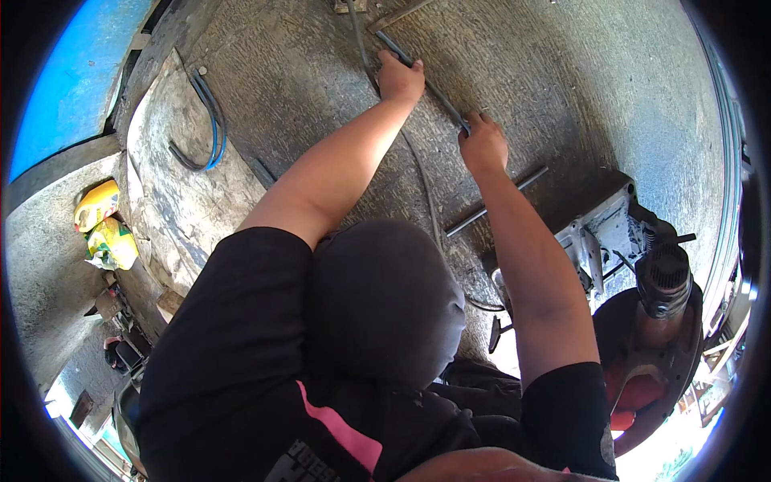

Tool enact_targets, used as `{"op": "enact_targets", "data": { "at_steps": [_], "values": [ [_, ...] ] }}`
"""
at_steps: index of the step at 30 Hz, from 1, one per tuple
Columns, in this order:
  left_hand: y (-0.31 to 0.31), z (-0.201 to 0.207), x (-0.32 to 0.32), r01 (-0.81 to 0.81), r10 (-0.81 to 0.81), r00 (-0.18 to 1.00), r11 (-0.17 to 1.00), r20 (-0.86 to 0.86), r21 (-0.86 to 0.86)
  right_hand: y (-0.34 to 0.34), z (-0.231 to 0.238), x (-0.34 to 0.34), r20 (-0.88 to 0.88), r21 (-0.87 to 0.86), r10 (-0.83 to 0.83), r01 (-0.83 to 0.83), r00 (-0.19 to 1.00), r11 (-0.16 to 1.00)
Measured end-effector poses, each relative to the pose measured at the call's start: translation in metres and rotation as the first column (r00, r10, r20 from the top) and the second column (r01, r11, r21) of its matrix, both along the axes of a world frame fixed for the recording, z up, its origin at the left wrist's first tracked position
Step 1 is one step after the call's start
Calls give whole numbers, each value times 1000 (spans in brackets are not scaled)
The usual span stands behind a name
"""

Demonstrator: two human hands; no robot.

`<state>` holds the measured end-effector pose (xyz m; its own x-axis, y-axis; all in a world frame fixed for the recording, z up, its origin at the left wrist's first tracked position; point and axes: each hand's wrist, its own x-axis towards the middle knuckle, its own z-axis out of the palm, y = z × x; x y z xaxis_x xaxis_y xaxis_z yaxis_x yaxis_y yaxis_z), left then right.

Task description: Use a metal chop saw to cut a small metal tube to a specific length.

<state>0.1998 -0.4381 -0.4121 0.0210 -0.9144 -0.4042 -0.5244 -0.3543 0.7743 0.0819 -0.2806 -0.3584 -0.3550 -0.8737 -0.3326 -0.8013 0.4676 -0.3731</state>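
A thin dark grey metal rod (440, 96) runs slantwise between my hands over the rough concrete floor. My left hand (401, 79) is closed round it near its far end. My right hand (484, 146) grips its near end, the fingers partly hidden behind the back of the hand. Close to the rod's far tip lies a brownish metal bar (400, 14). A grey cable (424, 173) trails along the floor beneath my left arm. Another straight metal rod (498, 201) lies left of my right forearm and passes behind it.
At the right stand a greasy metal machine base (598, 241) and a cut-off saw with a dark motor (665, 277). Bent blue and dark tubing (215, 120) lies on a pale sheet (173, 205) at the left. A yellow container (96, 205) and a yellow-green bag (112, 243) are by the wall.
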Motion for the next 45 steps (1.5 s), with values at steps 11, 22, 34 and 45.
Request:
{"op": "enact_targets", "data": {
  "at_steps": [11,22,34,45],
  "values": [
    [3,21,1,-5,7,996,1000,-89,31,2,1,1,-2,-5,1,-1,1000,1000],
    [5,33,-4,-72,80,992,995,-102,75,39,-1,-35,97,-591,-439,407,893,696],
    [-3,4,-3,41,-39,990,999,134,-10,87,-29,-34,50,-316,-672,650,739,691],
    [0,4,-7,62,-17,963,986,270,-157,106,-20,-26,80,-273,-653,647,753,712]
  ]
}}
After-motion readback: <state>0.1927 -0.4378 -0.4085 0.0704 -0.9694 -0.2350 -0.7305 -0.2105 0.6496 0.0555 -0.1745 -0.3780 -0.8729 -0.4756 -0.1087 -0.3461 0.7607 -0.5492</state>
